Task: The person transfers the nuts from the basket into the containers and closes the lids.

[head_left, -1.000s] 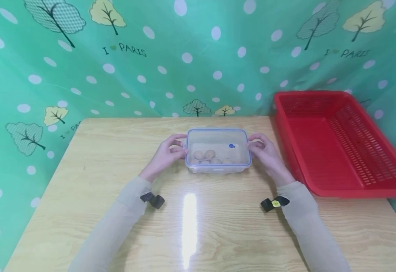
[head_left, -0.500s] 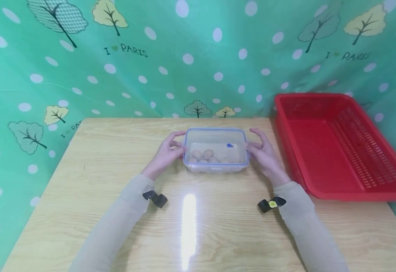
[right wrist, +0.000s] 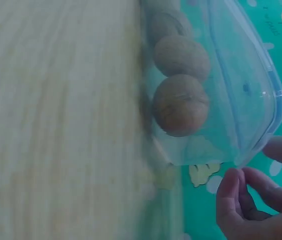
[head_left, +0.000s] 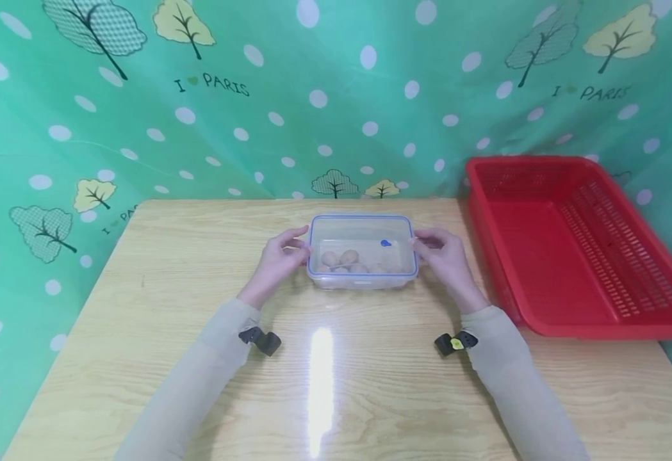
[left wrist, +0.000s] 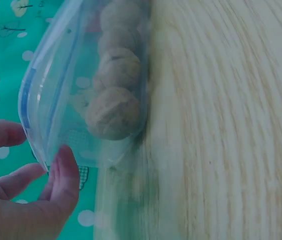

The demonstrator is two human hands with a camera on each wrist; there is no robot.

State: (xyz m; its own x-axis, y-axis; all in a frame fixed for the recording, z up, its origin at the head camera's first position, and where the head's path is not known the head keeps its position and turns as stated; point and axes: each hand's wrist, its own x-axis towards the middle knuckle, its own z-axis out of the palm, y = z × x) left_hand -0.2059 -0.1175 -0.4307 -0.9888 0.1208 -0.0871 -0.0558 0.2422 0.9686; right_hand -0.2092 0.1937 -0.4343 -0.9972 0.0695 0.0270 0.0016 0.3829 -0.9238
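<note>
A clear plastic food container (head_left: 361, 282) with a blue-edged lid sits on the table between my two hands. Several walnuts (head_left: 348, 257) show through it, lined up along the near side in the wrist views. My left hand (head_left: 275, 262) grips the lid's left end, thumb and fingers (left wrist: 66, 170) bent around its edge. At the opposite end my right hand (head_left: 445, 256) pinches the lid's edge, its thumb and fingertips (right wrist: 228, 185) close together at the corner. A small blue tab (head_left: 385, 243) marks the lid's right half.
A large red plastic basket (head_left: 503, 275) with slotted sides stands on the right of the wooden table (head_left: 197, 256). Behind the table hangs a green dotted cloth (head_left: 289, 96). Black cameras are strapped to both wrists.
The container has shifted slightly left and away from me, with the right hand following it. The right index finger lifted half a second ago and is bent back to the lid's edge.
</note>
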